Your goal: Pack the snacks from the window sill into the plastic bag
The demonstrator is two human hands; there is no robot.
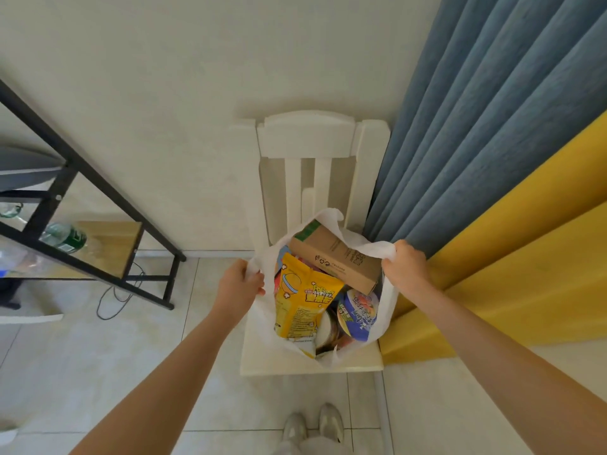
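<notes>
A white plastic bag (387, 310) stands open on the seat of a white chair (308, 139). My left hand (238, 284) grips the bag's left edge and my right hand (407, 266) grips its right handle, holding the mouth wide. Inside lie a brown cardboard box (338, 261) at the back, a yellow popcorn pouch (305, 303) at the left, and a blue-lidded noodle cup (358, 315) at the right. More packets sit underneath, mostly hidden. The window sill is not in view.
A blue curtain (486, 126) and a yellow curtain (525, 274) hang at the right, close to the chair. A black metal-framed shelf (98, 192) with bottles stands at the left, a cable on the tiled floor (98, 372) below. My shoes (313, 425) are near the chair.
</notes>
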